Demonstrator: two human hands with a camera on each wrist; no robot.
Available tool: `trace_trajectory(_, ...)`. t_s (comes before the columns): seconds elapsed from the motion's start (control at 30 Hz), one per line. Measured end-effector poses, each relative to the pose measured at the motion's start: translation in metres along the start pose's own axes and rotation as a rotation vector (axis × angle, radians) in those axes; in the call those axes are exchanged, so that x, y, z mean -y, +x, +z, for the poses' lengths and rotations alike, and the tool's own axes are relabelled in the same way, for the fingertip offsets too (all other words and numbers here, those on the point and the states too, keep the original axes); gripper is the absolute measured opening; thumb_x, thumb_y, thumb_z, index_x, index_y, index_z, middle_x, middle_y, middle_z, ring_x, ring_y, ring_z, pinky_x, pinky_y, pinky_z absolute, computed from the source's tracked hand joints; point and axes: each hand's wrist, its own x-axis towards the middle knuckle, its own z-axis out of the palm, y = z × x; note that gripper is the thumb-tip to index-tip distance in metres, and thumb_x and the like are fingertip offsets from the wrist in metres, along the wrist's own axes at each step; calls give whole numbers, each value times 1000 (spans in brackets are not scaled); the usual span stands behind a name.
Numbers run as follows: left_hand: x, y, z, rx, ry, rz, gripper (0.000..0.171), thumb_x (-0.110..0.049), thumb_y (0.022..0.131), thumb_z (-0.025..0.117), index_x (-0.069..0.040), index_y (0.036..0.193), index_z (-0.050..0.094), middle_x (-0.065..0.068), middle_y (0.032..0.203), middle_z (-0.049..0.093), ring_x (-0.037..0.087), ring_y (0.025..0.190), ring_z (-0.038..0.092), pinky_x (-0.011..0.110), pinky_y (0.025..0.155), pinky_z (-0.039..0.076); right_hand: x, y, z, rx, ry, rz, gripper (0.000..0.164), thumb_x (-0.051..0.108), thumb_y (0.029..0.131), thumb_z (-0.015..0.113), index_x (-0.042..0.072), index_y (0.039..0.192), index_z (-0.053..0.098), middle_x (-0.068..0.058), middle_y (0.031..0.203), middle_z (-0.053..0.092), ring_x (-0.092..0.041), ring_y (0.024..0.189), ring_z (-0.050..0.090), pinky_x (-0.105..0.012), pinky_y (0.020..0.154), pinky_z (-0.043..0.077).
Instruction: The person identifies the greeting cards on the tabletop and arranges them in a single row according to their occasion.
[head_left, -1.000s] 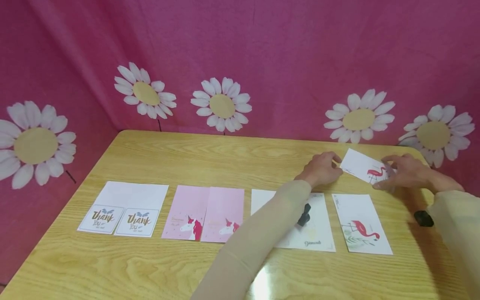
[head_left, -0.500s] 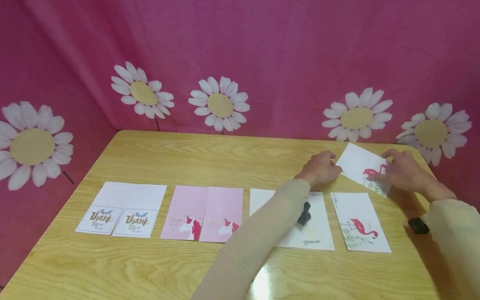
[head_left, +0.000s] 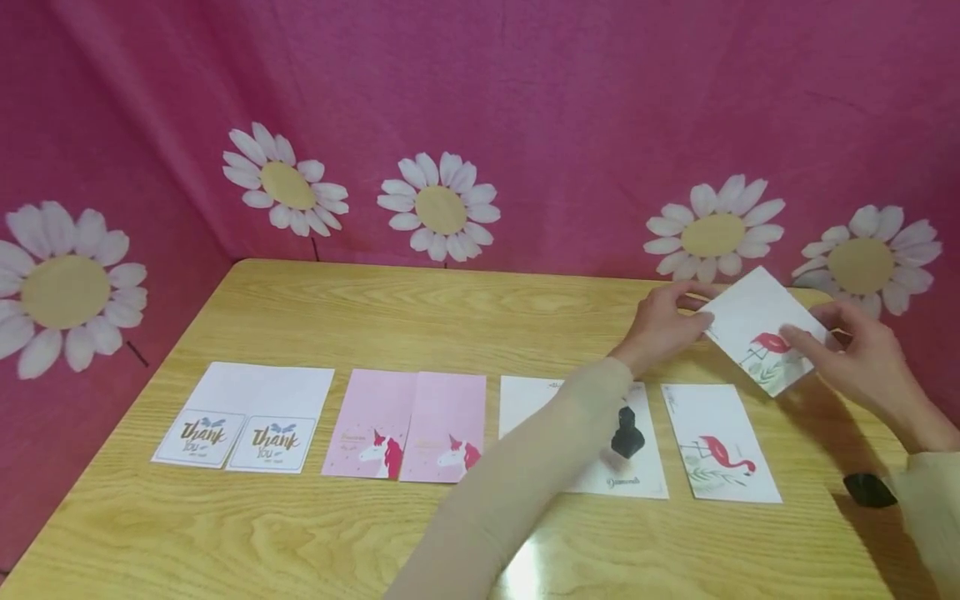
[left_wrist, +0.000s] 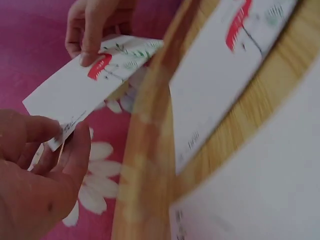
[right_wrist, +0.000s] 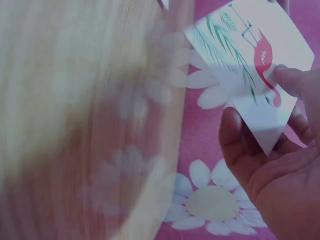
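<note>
A white card with a red flamingo and green leaves (head_left: 750,312) is held tilted above the far right of the table. My left hand (head_left: 663,325) pinches its left corner, as the left wrist view shows with the card (left_wrist: 65,95) between thumb and fingers. At the opposite end my right hand (head_left: 862,358) grips it, the thumb lying on the printed face beside the flamingo (right_wrist: 263,57). A second flamingo card (head_left: 720,417) lies on the table below the hands. To its left, white cards marked "Diamonds" (head_left: 648,471) are partly covered by my left forearm.
Two pink unicorn cards (head_left: 446,412) lie side by side on the wooden table (head_left: 262,542). Farther left are two "Thank You" cards (head_left: 277,400). A pink curtain with daisies (head_left: 525,108) hangs behind the table's far edge.
The held flamingo card has been raised and turned steeper, its face now more towards me. The left hand has shifted right with it, and the right hand has moved its thumb onto the face.
</note>
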Motion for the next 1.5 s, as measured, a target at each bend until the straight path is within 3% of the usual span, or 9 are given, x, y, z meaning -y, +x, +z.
trace_trajectory(0.23, -21, -14, 17, -11, -65, -17, 28, -11, 96, 69, -23, 122, 74, -11, 107, 71, -2, 80, 60, 16, 65, 57, 4, -24, -15, -87, 47, -56, 43, 18, 92, 76, 3, 128, 58, 42, 81, 47, 18, 67, 46, -7, 55, 41)
trace_trajectory(0.4, -23, -24, 24, 28, -47, -23, 29, -12, 97, 69, -24, 122, 74, -13, 110, 73, 0, 74, 65, 14, 64, 55, 9, -40, -18, -171, 115, -118, 67, -2, 89, 73, 11, 150, 48, 44, 94, 47, 26, 75, 45, 3, 66, 38)
trace_trajectory(0.7, -20, -45, 40, 72, 69, -26, 30, -17, 97, 69, -33, 123, 73, -21, 115, 71, -7, 80, 61, 11, 65, 52, 12, -69, -12, -267, 228, -227, 77, -22, 82, 68, 5, 150, 48, 39, 108, 53, 23, 82, 50, 4, 73, 41)
trace_trajectory(0.83, -11, -52, 43, 149, 249, -77, 42, -24, 96, 69, -39, 134, 62, -21, 126, 66, -5, 96, 61, 15, 80, 51, 7, -77, -8, -261, 222, -215, 79, -24, 81, 66, 5, 151, 46, 39, 116, 50, 24, 84, 50, 5, 73, 40)
trace_trajectory(0.97, -3, -58, 46, 208, 574, -109, 56, -32, 93, 72, -40, 143, 50, -21, 128, 62, -1, 97, 56, 19, 87, 49, -2, -81, -6, -246, 157, -183, 75, -20, 84, 66, 4, 151, 46, 43, 121, 43, 23, 87, 44, 6, 77, 35)
trace_trajectory(1.13, 1, -70, 48, 275, 944, -30, 40, -38, 89, 76, -43, 126, 64, -19, 116, 58, 6, 96, 46, 23, 78, 44, -19, -85, -1, -177, 109, -91, 69, -12, 89, 68, 6, 151, 45, 45, 114, 37, 24, 87, 39, 7, 73, 32)
trace_trajectory(1.3, 2, -78, 51, 328, 1164, 31, 24, -41, 84, 80, -42, 103, 66, -18, 105, 55, 9, 95, 42, 25, 74, 41, -29, -83, 7, -71, -9, -22, 69, -5, 87, 75, 0, 149, 43, 2, 116, 60, 25, 79, 31, 4, 63, 31)
trace_trajectory(1.4, 2, -81, 53, 325, 1205, 43, 22, -39, 84, 81, -40, 99, 65, -18, 107, 55, 9, 97, 44, 25, 75, 42, -30, -79, 8, -9, -114, 13, 70, 0, 84, 80, -3, 143, 45, -35, 113, 57, 4, 77, 52, -3, 57, 34)
trace_trajectory(1.5, 1, -82, 54, 328, 1222, 47, 20, -41, 85, 80, -40, 99, 66, -18, 108, 56, 9, 97, 45, 26, 76, 44, -32, -77, 5, 58, -216, 50, 69, 10, 82, 85, -5, 138, 47, -36, 99, 62, -27, 74, 61, -15, 55, 37)
